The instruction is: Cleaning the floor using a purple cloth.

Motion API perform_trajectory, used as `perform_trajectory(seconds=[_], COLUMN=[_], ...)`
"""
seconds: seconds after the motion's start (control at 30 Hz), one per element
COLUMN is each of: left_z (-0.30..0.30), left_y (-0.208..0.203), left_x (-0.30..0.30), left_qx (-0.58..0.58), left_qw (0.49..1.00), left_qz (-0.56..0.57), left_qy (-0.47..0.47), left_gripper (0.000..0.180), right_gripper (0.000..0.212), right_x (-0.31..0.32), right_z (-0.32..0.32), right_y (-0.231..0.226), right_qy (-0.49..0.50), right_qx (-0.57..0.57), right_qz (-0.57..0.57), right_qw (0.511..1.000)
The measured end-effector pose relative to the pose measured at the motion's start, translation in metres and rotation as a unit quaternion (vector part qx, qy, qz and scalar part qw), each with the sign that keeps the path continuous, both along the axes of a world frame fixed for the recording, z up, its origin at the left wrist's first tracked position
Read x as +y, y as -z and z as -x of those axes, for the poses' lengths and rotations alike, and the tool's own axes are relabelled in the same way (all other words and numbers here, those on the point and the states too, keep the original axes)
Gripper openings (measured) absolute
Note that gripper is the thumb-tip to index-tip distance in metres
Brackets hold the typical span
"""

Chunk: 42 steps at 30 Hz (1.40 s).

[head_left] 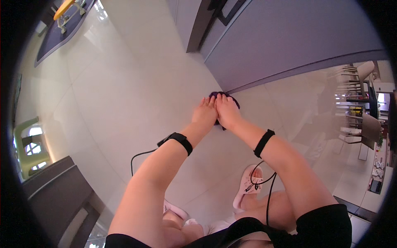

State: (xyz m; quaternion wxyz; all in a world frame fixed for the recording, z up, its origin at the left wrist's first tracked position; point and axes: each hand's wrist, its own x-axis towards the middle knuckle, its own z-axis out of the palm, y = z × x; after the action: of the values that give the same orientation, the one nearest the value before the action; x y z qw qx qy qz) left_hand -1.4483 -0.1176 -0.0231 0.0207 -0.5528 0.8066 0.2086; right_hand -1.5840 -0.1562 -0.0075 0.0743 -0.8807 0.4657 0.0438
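Observation:
A dark purple cloth (236,102) is bunched beneath both of my hands, beside the lower-left end of the grey door's edge. My left hand (205,112) presses against its left side, fingers together and pointing away from me. Right beside it, touching it, my right hand (227,109) closes over the top and right of the cloth. Folds of it show past my fingertips and below my palms; the rest is hidden under my hands.
The grey door (297,37) stands at the upper right, with a dark handle (231,12). Glossy pale tiles (124,82) cover the floor. A brown-grey piece of furniture (58,194) stands lower left, chairs (366,128) far right. Black cables (269,198) hang from my wrist bands.

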Motion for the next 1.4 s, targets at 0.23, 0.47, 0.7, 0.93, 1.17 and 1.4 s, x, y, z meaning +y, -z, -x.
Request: perform_trajectory(seconds=[0.23, 0.47, 0.7, 0.93, 1.17, 1.4], left_z=[-0.009, -0.126, -0.154, -0.096, 0.041, 0.123], left_y=[-0.032, -0.056, 0.003, -0.016, 0.020, -0.023], left_x=[0.018, -0.027, -0.023, 0.021, 0.077, 0.077], left_qx=[0.182, 0.165, 0.048, 0.005, 0.094, 0.281], left_qw=[0.971, 0.932, 0.961, 0.993, 0.994, 0.948], left_qz=[0.022, 0.156, 0.141, 0.014, 0.033, -0.065], left_qy=[-0.151, -0.283, -0.234, -0.118, -0.034, -0.132], left_gripper=[0.028, 0.038, 0.043, 0.047, 0.040, 0.039], right_gripper=[0.026, 0.044, 0.067, 0.074, 0.077, 0.060], right_x=[-0.010, -0.079, -0.096, -0.034, 0.016, 0.021], right_z=[-0.007, -0.140, -0.158, -0.061, 0.085, 0.153], right_y=[-0.046, -0.079, -0.007, 0.000, -0.007, -0.061], right_qy=[-0.043, -0.088, -0.117, -0.191, -0.198, -0.180], right_qx=[0.012, -0.069, -0.056, -0.120, -0.064, 0.005], right_qz=[-0.085, -0.072, -0.157, -0.124, -0.163, -0.173], right_qw=[0.995, 0.991, 0.979, 0.966, 0.964, 0.968])
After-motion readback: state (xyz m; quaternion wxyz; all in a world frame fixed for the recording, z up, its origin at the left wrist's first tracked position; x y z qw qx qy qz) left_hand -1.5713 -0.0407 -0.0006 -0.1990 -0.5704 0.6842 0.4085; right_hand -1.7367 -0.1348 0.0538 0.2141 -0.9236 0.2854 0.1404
